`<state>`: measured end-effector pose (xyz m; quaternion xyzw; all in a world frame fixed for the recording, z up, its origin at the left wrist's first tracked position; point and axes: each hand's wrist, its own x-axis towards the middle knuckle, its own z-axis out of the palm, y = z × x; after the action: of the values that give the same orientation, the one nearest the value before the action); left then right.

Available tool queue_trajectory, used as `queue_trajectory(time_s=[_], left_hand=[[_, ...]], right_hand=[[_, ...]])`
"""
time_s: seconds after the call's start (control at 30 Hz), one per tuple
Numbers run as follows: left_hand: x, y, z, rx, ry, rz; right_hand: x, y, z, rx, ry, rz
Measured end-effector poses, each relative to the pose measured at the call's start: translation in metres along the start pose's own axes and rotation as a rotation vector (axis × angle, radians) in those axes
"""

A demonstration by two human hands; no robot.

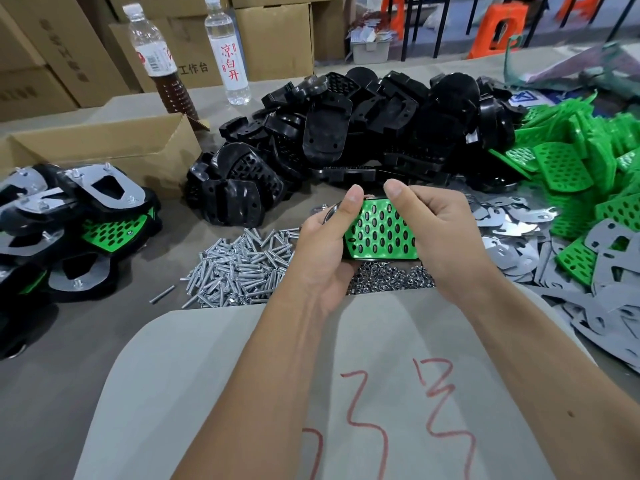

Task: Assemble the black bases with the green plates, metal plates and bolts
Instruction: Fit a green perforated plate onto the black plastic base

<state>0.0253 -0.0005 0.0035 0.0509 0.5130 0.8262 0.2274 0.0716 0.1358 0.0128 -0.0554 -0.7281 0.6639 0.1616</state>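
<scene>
- Open cardboard box (104,147) sits at the left rear of the counter (104,327); its contents cannot be seen from this angle.
- Two plastic bottles stand behind the box: one (162,60) holds brown liquid in its lower half, the other (228,53) holds clear liquid and bears red lettering on a white label.
- Closed cartons (273,32) are stacked along the back edge.
- A grey bin (370,50) on the floor beyond the counter holds what looks like paper; detail is too small to confirm.
- Item in work: a green plate (381,230) seated on a black base, held above the counter, just over the heap of nuts (391,275). The plate is bright green, perforated with rows of oval holes through which black shows; the black base appears only as a thin edge below it.
- Left hand (325,247) grips the left end of the piece, thumb on the top corner, fingers curled beneath.
- Right hand (440,233) grips the right end, thumb pressed on the upper edge.
- Loose stock on the counter: a heap of black bases (346,133) at centre rear, green plates (571,168) at right, metal plates (519,230) right of the hands, bolts (239,268) left of the hands.
- Finished assemblies (69,230) lie piled at the left, metal plates uppermost with bolt ends protruding.
- A pale sheet (207,375) with red marks lies at the near edge beneath the forearms.
</scene>
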Motion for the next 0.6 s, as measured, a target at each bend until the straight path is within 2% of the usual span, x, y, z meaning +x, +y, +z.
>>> queue_trajectory(time_s=[0.27, 0.37, 0.47, 0.6], left_hand=[[0.002, -0.001, -0.003, -0.007, -0.014, -0.023], [0.004, -0.005, 0.002, -0.027, 0.162, 0.059], [0.008, -0.004, 0.002, -0.069, 0.352, 0.141], [0.009, -0.003, 0.003, 0.021, 0.39, 0.182]], right_hand=[[0.004, 0.009, -0.003, 0.018, 0.02, -0.06], [0.006, 0.014, -0.002, 0.04, 0.02, 0.031], [0.006, 0.015, -0.006, 0.047, -0.081, 0.069], [0.005, 0.018, -0.014, 0.06, -0.117, 0.075]])
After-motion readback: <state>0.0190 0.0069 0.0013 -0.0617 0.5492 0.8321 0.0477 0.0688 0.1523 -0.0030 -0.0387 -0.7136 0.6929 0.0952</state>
